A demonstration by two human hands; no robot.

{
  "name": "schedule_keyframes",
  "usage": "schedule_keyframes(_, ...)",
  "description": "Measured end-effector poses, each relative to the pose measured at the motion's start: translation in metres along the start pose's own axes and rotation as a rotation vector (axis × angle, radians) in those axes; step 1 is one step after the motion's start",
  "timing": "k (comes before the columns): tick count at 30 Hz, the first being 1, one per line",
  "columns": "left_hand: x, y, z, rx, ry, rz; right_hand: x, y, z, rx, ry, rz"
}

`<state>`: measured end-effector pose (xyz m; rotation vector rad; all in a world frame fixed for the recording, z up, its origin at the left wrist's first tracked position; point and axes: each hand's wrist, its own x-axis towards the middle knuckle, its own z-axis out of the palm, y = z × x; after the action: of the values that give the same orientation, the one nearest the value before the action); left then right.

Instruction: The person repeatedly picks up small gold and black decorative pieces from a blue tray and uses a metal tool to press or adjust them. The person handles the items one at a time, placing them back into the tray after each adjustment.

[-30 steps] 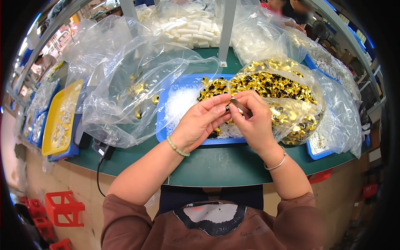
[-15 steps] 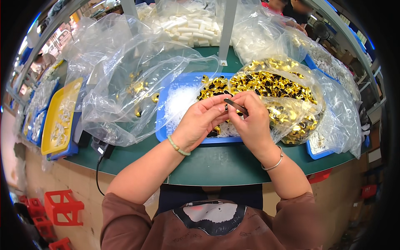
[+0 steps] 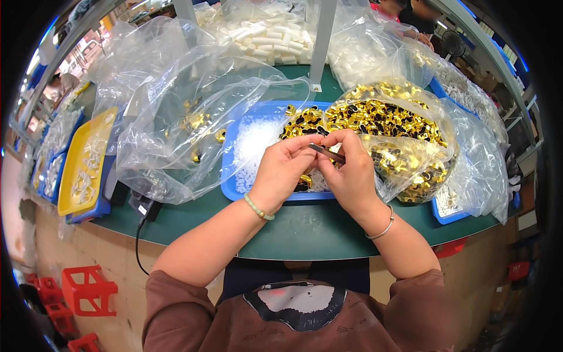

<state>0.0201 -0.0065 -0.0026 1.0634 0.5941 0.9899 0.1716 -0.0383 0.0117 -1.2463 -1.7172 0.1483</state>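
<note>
My right hand [image 3: 355,176] is closed around a pair of dark, narrow tweezers [image 3: 329,154], whose tip points left toward my other hand. Thumb and fingertips of my left hand [image 3: 282,176] are pinched together at that tip; whatever they hold is hidden. Both hands are over a blue tray [image 3: 230,176]. White small pieces [image 3: 255,144] lie in the tray's left part. Shiny gold and black parts [image 3: 303,124] are heaped beside them, partly behind my fingers.
A clear bag of gold and black parts [image 3: 390,120] bulges over the tray's right side. Loose plastic bags [image 3: 170,135] cover the left of the green table [image 3: 305,234]. A yellow tray [image 3: 67,188] stands far left, white cylinders [image 3: 272,44] at the back. A grey post [image 3: 322,53] rises behind.
The tweezers' tip has shifted slightly left and down, closer against my left fingertips. My left hand has turned a little and its fingers have drawn closer together.
</note>
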Motion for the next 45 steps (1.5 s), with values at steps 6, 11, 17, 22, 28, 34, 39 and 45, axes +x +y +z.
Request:
schedule_keyframes(6, -0.002, 0.005, 0.002, -0.054, 0.019, -0.039, 0.005, 0.0, -0.015, 0.138, 0.002, 0.072)
schedule_keyframes(11, -0.003, 0.006, 0.003, -0.038, 0.004, -0.027, 0.008, 0.009, -0.024, 0.316, 0.16, -0.109)
schedule_keyframes(17, -0.002, 0.007, 0.001, -0.008, 0.026, -0.03, 0.006, 0.006, -0.042, 0.457, 0.139, -0.18)
schedule_keyframes(22, -0.003, 0.008, 0.003, -0.004, 0.037, -0.033, 0.006, 0.004, -0.033, 0.526, 0.032, -0.183)
schedule_keyframes(28, -0.002, 0.008, 0.0, 0.022, 0.063, -0.007, 0.007, -0.001, -0.03, 0.407, -0.01, -0.173)
schedule_keyframes(34, -0.004, 0.008, 0.001, 0.018, 0.069, 0.004, 0.006, -0.005, -0.029, 0.258, -0.046, -0.176)
schedule_keyframes(39, -0.003, 0.008, 0.0, 0.052, 0.076, -0.009, 0.007, -0.006, -0.029, 0.206, -0.048, -0.243)
schedule_keyframes(45, -0.004, 0.009, 0.002, 0.056, 0.055, -0.012, 0.008, -0.002, -0.026, 0.122, -0.032, -0.315)
